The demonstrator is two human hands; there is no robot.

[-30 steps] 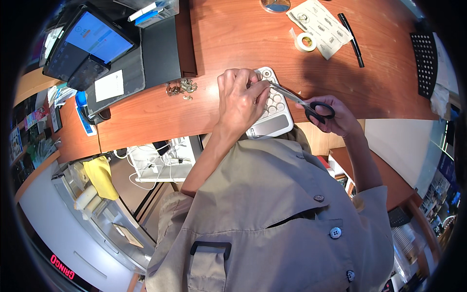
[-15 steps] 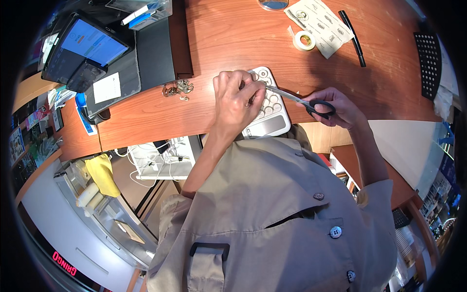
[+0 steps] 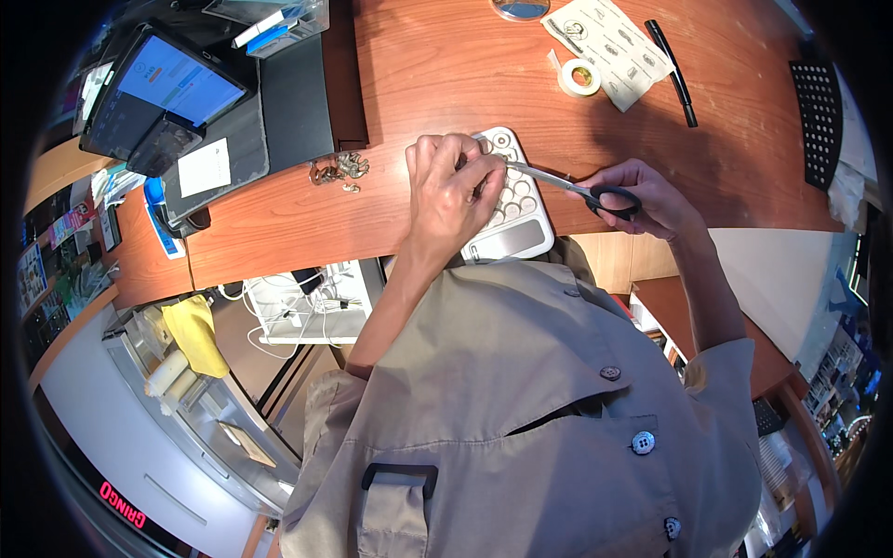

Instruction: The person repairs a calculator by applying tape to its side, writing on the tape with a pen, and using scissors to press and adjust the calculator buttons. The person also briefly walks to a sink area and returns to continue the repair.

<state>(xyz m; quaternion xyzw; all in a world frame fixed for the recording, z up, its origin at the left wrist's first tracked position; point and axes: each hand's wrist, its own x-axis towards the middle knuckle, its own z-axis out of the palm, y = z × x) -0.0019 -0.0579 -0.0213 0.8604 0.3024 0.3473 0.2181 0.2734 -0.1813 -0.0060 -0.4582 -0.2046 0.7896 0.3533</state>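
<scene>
Black-handled scissors [image 3: 549, 179] are in my right hand [image 3: 642, 200], the fingers and thumb in and around the handle loops. Their metal blades point left, and the tips reach the fingertips of my left hand [image 3: 445, 195]. That hand is closed in a pinch over a white device with round keys and a grey panel [image 3: 510, 240], which looks like a calculator. Whatever my left fingers hold is too small or hidden to make out. The left hand covers part of the keys.
Small metal pieces [image 3: 352, 167] lie left of my left hand, beside a black stand with a tablet screen [image 3: 181, 79]. Farther off are a tape roll [image 3: 580, 78], a printed paper sheet [image 3: 614, 46] and a black pen [image 3: 672, 74]. The wooden desk's front edge [image 3: 279, 279] runs before me.
My right hand and the scissors' handles have shifted very slightly, and the blades look closer together. My left hand stays in nearly the same place and pinch.
</scene>
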